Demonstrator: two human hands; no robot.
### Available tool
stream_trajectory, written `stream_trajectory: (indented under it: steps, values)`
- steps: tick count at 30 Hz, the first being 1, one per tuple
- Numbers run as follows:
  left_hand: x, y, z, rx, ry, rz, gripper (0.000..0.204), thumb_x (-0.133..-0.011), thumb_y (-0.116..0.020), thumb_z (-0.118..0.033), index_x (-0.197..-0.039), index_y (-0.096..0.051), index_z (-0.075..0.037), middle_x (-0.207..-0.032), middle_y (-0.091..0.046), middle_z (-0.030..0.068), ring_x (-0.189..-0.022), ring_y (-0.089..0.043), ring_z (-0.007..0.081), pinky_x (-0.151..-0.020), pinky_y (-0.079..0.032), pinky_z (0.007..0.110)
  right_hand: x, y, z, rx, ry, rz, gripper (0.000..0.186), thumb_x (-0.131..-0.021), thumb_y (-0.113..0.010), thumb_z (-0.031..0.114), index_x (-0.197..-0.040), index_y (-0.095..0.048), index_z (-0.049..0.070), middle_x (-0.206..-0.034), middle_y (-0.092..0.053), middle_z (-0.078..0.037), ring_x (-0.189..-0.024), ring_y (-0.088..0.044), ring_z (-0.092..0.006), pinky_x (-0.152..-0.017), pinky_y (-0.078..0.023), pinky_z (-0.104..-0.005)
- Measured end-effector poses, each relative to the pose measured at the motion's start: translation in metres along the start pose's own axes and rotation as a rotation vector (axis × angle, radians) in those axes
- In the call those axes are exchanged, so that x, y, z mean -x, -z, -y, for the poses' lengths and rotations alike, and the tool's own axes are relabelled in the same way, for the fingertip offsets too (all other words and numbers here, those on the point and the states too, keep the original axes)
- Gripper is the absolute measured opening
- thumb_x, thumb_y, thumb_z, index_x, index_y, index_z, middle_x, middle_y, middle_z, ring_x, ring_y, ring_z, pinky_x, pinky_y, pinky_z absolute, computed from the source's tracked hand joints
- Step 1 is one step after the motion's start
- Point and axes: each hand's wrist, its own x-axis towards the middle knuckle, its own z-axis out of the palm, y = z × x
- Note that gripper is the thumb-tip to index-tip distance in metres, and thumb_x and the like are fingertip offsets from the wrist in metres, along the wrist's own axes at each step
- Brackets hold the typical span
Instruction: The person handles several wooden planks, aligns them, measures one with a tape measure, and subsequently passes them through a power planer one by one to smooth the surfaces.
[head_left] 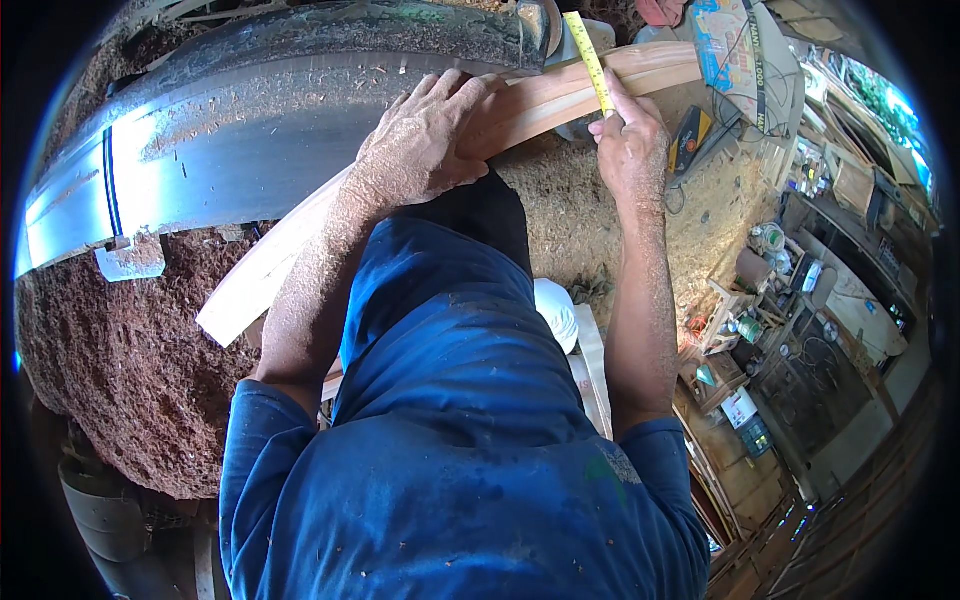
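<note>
A long pale wooden board [535,105], slightly bowed by the lens, runs from lower left to upper right in front of me. My left hand [425,140], dusted with wood chips, grips it around the middle, fingers over the far side and thumb toward the near edge. A yellow tape measure blade [590,62] lies across the board's width farther right. My right hand [632,130] holds the near end of that tape, with the index finger stretched along it. Whether the tape's case sits in this hand is hidden.
A metal machine table [260,125] strewn with sawdust spans the upper left. Below it is a large reddish-brown sawdust heap [110,360]. A printed carton [775,75] with dark cables stands beyond the board's right end. Cluttered shelves [790,290] line the right side.
</note>
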Motion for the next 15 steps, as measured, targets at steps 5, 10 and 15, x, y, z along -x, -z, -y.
stream_trajectory:
  steps: [5, 10, 15]
  values:
    - [0.0, -0.001, 0.002, 0.009, -0.006, 0.003, 0.09, -0.067, -0.086, -0.018, -0.145, -0.042, -0.013, -0.127, -0.052, 0.0171, -0.123, -0.051, 0.0407, -0.103, -0.045, 0.049, 0.0, 0.0, -0.001, 0.034, 0.015, -0.007, 0.051, -0.083, -0.053, -0.006, -0.131, -0.065, 0.005, -0.087, -0.06, -0.023, -0.071, -0.068, -0.0318, -0.076, -0.055, -0.0416]
    - [-0.001, 0.002, 0.0, 0.042, -0.026, -0.001, 0.09, -0.067, -0.086, -0.017, -0.145, -0.042, -0.014, -0.125, -0.053, 0.0174, -0.122, -0.051, 0.0411, -0.103, -0.045, 0.049, -0.001, -0.002, -0.008, 0.053, 0.069, -0.03, 0.052, -0.08, -0.059, -0.006, -0.13, -0.065, 0.004, -0.088, -0.06, -0.023, -0.079, -0.067, -0.0375, -0.077, -0.054, -0.0435]
    - [-0.001, 0.002, -0.002, 0.029, -0.012, -0.002, 0.091, -0.067, -0.086, -0.017, -0.146, -0.041, -0.015, -0.126, -0.052, 0.0171, -0.122, -0.051, 0.0407, -0.103, -0.045, 0.049, -0.002, -0.002, -0.008, 0.075, 0.083, -0.023, 0.055, -0.077, -0.063, -0.006, -0.131, -0.065, 0.005, -0.089, -0.06, -0.024, -0.084, -0.065, -0.0411, -0.079, -0.053, -0.0453]
